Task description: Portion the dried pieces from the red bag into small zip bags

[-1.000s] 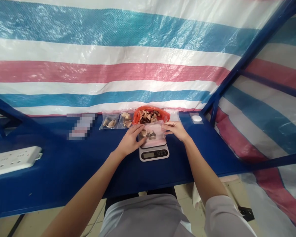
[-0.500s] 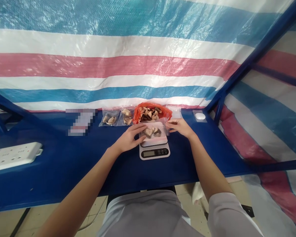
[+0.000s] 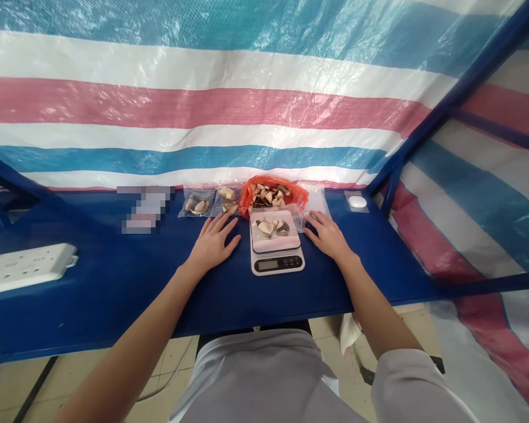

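Observation:
A clear plastic bag with dried mushroom pieces (image 3: 273, 228) lies flat on the pan of a white digital kitchen scale (image 3: 277, 264). To the left of the scale, my left hand (image 3: 213, 242) rests on the blue table, fingers spread and holding nothing. My right hand (image 3: 328, 235) lies on the table at the scale's right side, also free of anything, its fingertips close to the bag's edge. Behind the scale, a red plastic bag (image 3: 245, 200) stands open, full of more dried slices. Two small filled bags, a left one (image 3: 197, 204) and a right one (image 3: 227, 202), lie beyond my left hand.
Clear flat bags (image 3: 317, 200) lie right of the red bag. A white rounded object in a small clear bag (image 3: 357, 202) is farther right. A white power strip (image 3: 30, 267) sits at left. Striped sheeting (image 3: 203, 106) and blue frame bars (image 3: 427, 138) enclose the table.
Both hands have let go of the bag on the scale and moved apart, left hand to the left and right hand slightly right, down onto the table. The bag stays on the pan.

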Motion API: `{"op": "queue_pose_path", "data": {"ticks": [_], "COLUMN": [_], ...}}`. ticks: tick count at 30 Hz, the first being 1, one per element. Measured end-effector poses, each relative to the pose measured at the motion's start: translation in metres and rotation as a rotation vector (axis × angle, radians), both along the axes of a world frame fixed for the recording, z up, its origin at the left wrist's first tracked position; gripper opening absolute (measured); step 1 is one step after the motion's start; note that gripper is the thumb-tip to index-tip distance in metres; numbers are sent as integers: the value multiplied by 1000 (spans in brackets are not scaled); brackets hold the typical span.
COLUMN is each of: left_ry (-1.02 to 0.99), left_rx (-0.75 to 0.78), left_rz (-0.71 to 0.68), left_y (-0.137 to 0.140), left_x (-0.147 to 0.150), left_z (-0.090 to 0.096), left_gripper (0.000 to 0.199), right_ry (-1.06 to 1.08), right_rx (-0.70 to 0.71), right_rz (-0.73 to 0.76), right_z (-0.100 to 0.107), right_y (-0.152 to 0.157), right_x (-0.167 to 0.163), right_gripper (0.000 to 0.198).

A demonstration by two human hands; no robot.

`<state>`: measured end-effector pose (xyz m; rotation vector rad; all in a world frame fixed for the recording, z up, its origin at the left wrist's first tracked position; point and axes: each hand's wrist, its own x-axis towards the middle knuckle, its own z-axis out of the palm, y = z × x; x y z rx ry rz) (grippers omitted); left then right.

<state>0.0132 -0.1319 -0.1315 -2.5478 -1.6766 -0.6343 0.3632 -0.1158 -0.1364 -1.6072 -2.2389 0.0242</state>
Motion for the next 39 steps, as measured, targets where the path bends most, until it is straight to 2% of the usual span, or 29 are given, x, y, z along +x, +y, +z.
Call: {"op": "queue_pose_path", "data": {"ticks": [4, 13, 39], "left_ry": [94, 172, 161], "left_rx": [-65, -107, -133], "left_rz": [55, 99, 114], "left_y": [-3, -5, -5], "left_x": [3, 4, 8], "left_z": [1, 1, 6], "left_gripper": [55, 57, 57], "right_ry": [-69, -27, -16], "right_rx": [-60, -78, -98], "right_rz": [-39, -27, -24], "right_z": [-8, -11, -10], "right_y": [-1, -1, 0], "right_x": [-2, 4, 5], "right_gripper": [46, 50, 49]}}
